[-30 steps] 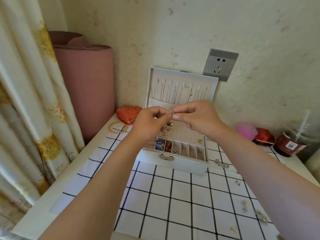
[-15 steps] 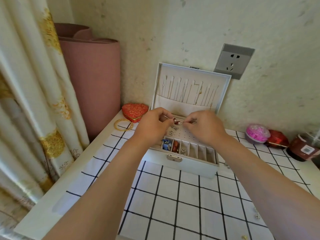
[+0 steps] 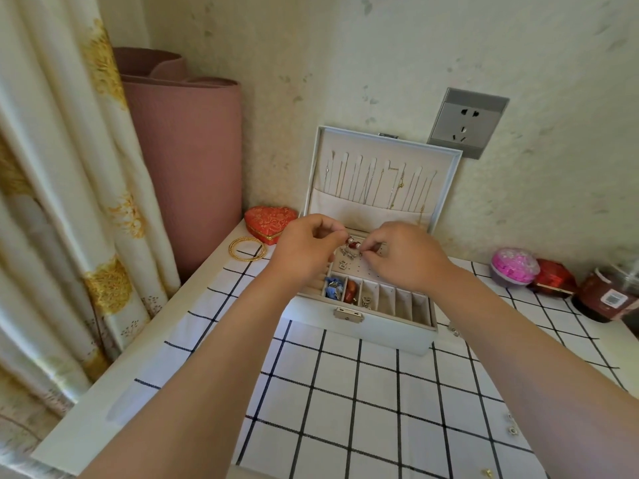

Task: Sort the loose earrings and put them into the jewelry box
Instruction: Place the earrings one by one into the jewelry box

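A patterned curtain (image 3: 52,167) fills the left edge of the frame, with a rolled pink mat (image 3: 186,150) standing upright beside it against the wall. On the white desk (image 3: 103,392), in its upper left corner, a red heart-shaped box (image 3: 269,219) sits just behind some gold bangles (image 3: 247,248). A checked cloth (image 3: 345,392) covers most of the desk.

The jewelry box (image 3: 363,326) stands at centre frame with its lid (image 3: 380,174) upright against the wall, thin chains hanging inside it. A grey wall socket (image 3: 466,122) lies upper right of the lid. Further right are a pink round container (image 3: 515,266), a red box (image 3: 553,280) and a dark jar (image 3: 605,299). A few loose earrings (image 3: 511,426) lie on the cloth at lower right.

A red-and-white beaded earring (image 3: 353,243) hangs over the box's perforated rear panel, its long axis slanting from upper left to lower right.

The left hand (image 3: 307,250) pinches its upper end between thumb and forefinger, other fingers curled. The right hand (image 3: 404,257) pinches the lower end, fingers bent inward.
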A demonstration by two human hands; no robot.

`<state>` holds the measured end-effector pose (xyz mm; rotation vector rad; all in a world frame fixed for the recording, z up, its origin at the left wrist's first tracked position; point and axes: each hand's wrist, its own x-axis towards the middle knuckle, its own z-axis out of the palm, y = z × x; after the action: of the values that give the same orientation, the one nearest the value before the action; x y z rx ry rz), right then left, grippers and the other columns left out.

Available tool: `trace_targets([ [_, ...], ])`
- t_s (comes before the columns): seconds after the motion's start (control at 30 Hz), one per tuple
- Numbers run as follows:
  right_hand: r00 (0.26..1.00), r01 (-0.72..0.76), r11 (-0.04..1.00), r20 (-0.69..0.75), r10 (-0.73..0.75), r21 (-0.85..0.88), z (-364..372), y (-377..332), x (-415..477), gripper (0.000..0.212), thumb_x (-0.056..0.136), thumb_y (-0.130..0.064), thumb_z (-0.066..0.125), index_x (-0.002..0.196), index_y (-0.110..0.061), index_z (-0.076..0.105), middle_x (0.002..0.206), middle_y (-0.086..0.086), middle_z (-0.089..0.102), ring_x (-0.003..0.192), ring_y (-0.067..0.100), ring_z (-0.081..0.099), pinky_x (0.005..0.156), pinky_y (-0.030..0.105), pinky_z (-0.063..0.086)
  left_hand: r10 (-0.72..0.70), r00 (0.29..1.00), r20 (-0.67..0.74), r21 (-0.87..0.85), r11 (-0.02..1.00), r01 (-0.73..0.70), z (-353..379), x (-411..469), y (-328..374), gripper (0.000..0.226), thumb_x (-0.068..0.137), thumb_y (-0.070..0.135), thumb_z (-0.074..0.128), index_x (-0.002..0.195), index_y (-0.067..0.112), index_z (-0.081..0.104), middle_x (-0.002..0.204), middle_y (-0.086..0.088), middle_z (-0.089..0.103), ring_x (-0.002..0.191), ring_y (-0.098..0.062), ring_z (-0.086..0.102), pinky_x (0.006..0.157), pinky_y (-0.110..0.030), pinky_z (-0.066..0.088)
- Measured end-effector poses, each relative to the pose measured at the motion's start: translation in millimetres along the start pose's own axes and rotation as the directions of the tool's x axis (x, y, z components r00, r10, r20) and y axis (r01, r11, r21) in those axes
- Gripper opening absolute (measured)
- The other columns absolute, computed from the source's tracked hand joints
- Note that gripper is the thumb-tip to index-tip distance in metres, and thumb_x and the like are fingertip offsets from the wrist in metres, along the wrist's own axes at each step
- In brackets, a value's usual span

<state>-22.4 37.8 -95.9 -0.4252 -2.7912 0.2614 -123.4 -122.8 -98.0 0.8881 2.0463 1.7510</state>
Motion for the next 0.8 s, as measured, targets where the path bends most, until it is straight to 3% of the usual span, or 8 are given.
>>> trace_targets([
  [0.13,0.996,-0.086,0.962,0.001,0.089,0.259,-10,3,0,0.016,0.095,-0.018,0.063,0.105,-0.026,0.073,0.102,-0.015,0.066,0.095,0.000,0.059,0.090,0.025,0.044,-0.033,0.999,-0.018,-0.035,0.999,0.032,1,0,2,0.007,0.091,0.017,0.067,0.096,0.014,0.072,0.087,-0.004,0.072,0.064,-0.009,0.062,0.058,-0.015,0.053],
  [0.23,0.993,-0.080,0.898,-0.042,0.109,0.434,-25,-3,-1,0.019,0.093,-0.013,0.067,0.107,-0.025,0.072,0.101,-0.014,0.068,0.071,-0.014,0.058,0.078,0.022,0.044,-0.054,0.998,-0.026,-0.084,0.995,0.052,5,-1,7,0.008,0.092,0.020,0.067,0.096,0.015,0.072,0.081,0.002,0.068,0.064,-0.008,0.061,0.054,-0.013,0.049],
  [0.33,0.995,-0.082,0.780,0.006,0.100,0.621,-40,-15,-7,0.022,0.086,-0.011,0.076,0.106,-0.021,0.074,0.094,-0.006,0.074,0.054,-0.007,0.059,0.061,0.022,0.052,-0.081,0.997,0.006,-0.123,0.989,0.081,11,-3,13,0.013,0.094,0.023,0.065,0.101,0.015,0.071,0.090,-0.002,0.072,0.066,-0.008,0.063,0.052,-0.015,0.049],
  [0.43,0.995,-0.067,0.747,-0.014,0.103,0.661,-44,-19,-9,0.019,0.080,-0.011,0.082,0.097,-0.018,0.077,0.087,-0.002,0.075,0.052,-0.004,0.059,0.053,0.019,0.052,-0.099,0.994,0.036,-0.157,0.982,0.103,17,-6,19,0.016,0.094,0.026,0.065,0.103,0.015,0.071,0.094,-0.004,0.074,0.067,-0.007,0.065,0.054,-0.018,0.051],
  [0.63,0.974,-0.120,0.665,-0.042,0.223,0.737,-36,-8,-7,0.017,0.078,-0.014,0.084,0.093,-0.016,0.077,0.077,-0.005,0.075,0.047,0.005,0.055,0.052,0.018,0.049,-0.141,0.989,0.051,-0.235,0.961,0.149,27,-5,22,0.013,0.091,0.024,0.069,0.101,0.018,0.075,0.091,0.000,0.076,0.073,-0.010,0.066,0.060,-0.022,0.052],
  [0.8,0.959,-0.188,0.615,0.007,0.284,0.766,-32,0,-6,0.010,0.083,-0.012,0.079,0.087,-0.021,0.078,0.069,-0.007,0.074,0.048,0.010,0.051,0.045,0.013,0.041,-0.091,0.994,0.056,-0.171,0.980,0.100,31,-3,15,0.012,0.092,0.025,0.067,0.100,0.021,0.076,0.085,0.009,0.076,0.073,-0.006,0.068,0.063,-0.021,0.053],
])
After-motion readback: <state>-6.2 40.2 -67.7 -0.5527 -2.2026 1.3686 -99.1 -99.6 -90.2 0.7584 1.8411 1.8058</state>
